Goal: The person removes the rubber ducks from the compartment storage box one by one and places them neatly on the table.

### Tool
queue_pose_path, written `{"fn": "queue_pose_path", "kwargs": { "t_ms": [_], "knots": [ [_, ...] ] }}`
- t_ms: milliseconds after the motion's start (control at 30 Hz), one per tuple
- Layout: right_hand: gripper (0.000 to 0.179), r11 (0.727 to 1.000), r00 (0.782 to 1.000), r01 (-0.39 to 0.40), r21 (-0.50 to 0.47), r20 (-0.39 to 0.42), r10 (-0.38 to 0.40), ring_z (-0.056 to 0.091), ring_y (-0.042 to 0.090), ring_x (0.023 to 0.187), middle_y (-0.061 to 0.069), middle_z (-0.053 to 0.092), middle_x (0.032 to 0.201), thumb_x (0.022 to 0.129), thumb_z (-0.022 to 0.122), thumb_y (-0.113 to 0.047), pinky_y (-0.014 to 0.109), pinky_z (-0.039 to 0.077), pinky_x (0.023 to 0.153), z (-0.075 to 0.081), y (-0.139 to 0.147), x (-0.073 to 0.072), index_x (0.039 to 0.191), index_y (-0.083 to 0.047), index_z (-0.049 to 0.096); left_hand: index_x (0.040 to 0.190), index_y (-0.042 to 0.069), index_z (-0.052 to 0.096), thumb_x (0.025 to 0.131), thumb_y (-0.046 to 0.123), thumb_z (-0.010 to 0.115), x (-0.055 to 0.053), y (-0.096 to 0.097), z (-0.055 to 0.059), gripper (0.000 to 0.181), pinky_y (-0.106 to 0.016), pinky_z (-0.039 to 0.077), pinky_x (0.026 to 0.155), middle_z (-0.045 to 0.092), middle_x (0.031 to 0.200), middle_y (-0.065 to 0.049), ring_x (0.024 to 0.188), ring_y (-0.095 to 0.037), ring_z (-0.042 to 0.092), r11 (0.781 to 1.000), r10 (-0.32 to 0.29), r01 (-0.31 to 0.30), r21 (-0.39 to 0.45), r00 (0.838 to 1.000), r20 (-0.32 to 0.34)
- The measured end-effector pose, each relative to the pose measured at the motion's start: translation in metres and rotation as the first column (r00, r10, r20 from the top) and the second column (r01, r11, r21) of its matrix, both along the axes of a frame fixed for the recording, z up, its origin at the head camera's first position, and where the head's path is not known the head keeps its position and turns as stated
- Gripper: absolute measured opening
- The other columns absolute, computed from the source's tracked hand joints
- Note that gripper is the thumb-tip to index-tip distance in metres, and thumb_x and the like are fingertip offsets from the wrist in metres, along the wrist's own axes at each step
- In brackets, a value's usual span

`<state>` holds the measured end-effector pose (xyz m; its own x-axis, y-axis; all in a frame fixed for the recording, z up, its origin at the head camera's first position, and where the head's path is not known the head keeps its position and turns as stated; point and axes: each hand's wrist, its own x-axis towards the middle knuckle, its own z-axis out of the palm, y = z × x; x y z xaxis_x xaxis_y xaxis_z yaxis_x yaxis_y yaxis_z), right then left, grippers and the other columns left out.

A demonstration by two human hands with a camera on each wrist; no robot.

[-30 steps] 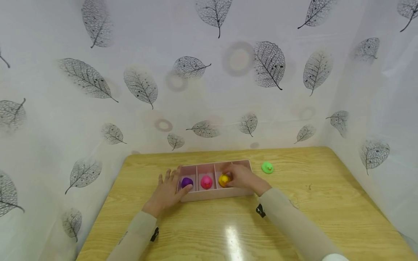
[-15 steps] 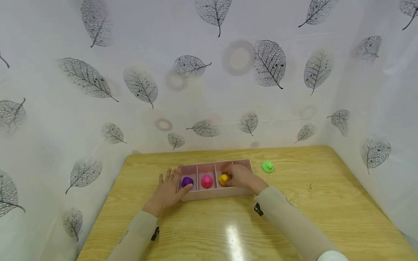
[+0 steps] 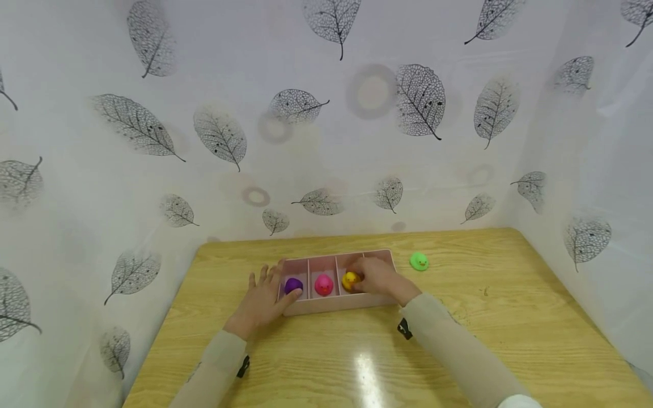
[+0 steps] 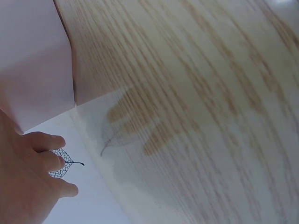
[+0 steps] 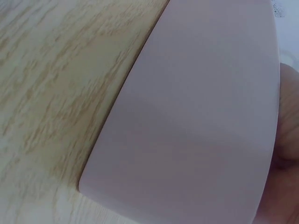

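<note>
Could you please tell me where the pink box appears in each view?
Head: the pink box sits below the centre.
Left wrist: its outer wall fills the upper left corner.
Right wrist: its outer wall spans the middle, from top edge to bottom edge.
Shared landmark: the wooden table, visible in all three.

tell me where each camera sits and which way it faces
Head: worn on the head, looks forward and down at the table, pink box and leaf-patterned sheet; left hand, right hand and sleeves show.
Left wrist: on that wrist, looks at the pink box's outside and the table; part of the left hand shows.
Right wrist: on that wrist, looks closely at the pink box's outside; part of the right hand shows.
Shared: head and left wrist both show the left hand, pink box and table.
</note>
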<state>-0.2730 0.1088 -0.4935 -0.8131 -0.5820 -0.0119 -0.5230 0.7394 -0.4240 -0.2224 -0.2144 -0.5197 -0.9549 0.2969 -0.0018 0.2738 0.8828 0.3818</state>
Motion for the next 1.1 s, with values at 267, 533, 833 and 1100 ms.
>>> {"fn": "queue_pose_path", "kwargs": {
  "t_ms": [267,533,833,1100],
  "knots": [
    [0.031,0.998,1.0,-0.005,-0.066,-0.005,0.004,0.056,0.012,0.079,0.003,0.076,0.11,0.093,0.079,-0.015,0.03,0.051,0.077,0.0,0.004,0.001,0.123,-0.008,0.077,0.171,0.012,0.006,0.103,0.068,0.047,0.001,0.001,-0.001,0.097,-0.078,0.006,0.125,0.027,0.172,-0.021,0.16,-0.053,0.016,1.0,0.003,-0.003,0.003,1.0,-0.007],
    [0.041,0.973,1.0,-0.013,-0.232,0.023,0.019,0.052,0.01,0.068,0.001,0.075,0.1,0.091,0.078,-0.012,0.022,0.046,0.062,0.006,0.014,0.001,0.132,-0.007,0.073,0.171,0.011,0.007,0.103,0.067,0.047,0.0,0.0,-0.002,0.097,-0.078,0.006,0.125,0.028,0.171,-0.022,0.16,-0.053,0.016,1.0,0.002,-0.002,-0.004,1.0,-0.011],
    [0.038,0.94,0.996,0.089,-0.33,0.056,-0.075,0.066,0.023,0.093,0.006,0.075,0.108,0.091,0.077,-0.021,0.032,0.056,0.082,0.018,0.025,0.003,0.125,-0.005,0.074,0.171,0.009,0.008,0.103,0.066,0.048,0.0,0.0,-0.002,0.097,-0.079,0.006,0.125,0.03,0.17,-0.023,0.159,-0.054,0.016,1.0,0.0,0.0,0.006,1.0,-0.009],
    [0.038,0.898,0.995,0.087,-0.43,0.077,-0.06,0.069,0.028,0.099,0.012,0.073,0.122,0.089,0.076,-0.017,0.042,0.06,0.088,0.031,0.032,0.008,0.124,-0.005,0.071,0.17,0.008,0.009,0.103,0.067,0.047,0.001,0.001,0.0,0.097,-0.078,0.005,0.125,0.03,0.17,-0.023,0.16,-0.053,0.015,1.0,0.001,-0.001,0.002,1.0,-0.005]
  ]
}}
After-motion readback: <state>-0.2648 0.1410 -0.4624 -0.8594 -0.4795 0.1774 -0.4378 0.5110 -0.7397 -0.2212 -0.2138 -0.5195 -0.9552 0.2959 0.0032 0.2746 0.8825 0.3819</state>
